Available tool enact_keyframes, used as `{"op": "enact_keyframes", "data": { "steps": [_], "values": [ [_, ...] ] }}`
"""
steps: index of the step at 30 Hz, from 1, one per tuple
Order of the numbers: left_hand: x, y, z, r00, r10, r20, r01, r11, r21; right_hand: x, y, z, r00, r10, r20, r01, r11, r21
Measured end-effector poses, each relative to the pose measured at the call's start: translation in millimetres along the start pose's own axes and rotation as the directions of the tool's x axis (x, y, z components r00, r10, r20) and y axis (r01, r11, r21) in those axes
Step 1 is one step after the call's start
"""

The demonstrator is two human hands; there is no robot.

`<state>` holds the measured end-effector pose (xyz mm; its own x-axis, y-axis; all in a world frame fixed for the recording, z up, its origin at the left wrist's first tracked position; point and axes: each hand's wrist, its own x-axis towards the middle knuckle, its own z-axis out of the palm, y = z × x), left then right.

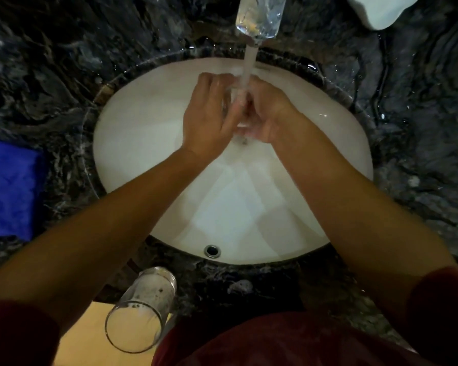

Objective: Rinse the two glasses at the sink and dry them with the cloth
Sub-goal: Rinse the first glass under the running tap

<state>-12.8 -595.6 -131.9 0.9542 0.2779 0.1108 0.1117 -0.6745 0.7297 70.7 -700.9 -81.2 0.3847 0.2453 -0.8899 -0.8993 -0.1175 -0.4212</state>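
Nearest us, one glass (140,311) waits on the counter (249,289); our left hand (209,114) and right hand (267,114) grip the other glass (232,99) under the stream (249,62) to rinse it.

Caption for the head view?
Both hands hold a clear glass under the running tap stream; second clear glass waits on the dark marble counter.

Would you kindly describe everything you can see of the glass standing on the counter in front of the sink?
The glass is a tall, straight-sided tumbler of clear glass, standing upright with its open mouth up, on the dark marbled counter at the near edge, just left of the sink's front. Dark specks dot its inside wall. It looks empty. Neither hand touches it; the left forearm passes above and beside it.
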Motion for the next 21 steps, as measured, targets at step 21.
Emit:
{"op": "enact_keyframes", "data": {
  "steps": [21],
  "values": [
    [19, 22, -11, 0.953, -0.257, 0.162, 0.257, 0.966, 0.022, -6, 19, -3, 0.985, -0.134, -0.107, 0.136, 0.991, 0.017]
  ]
}}
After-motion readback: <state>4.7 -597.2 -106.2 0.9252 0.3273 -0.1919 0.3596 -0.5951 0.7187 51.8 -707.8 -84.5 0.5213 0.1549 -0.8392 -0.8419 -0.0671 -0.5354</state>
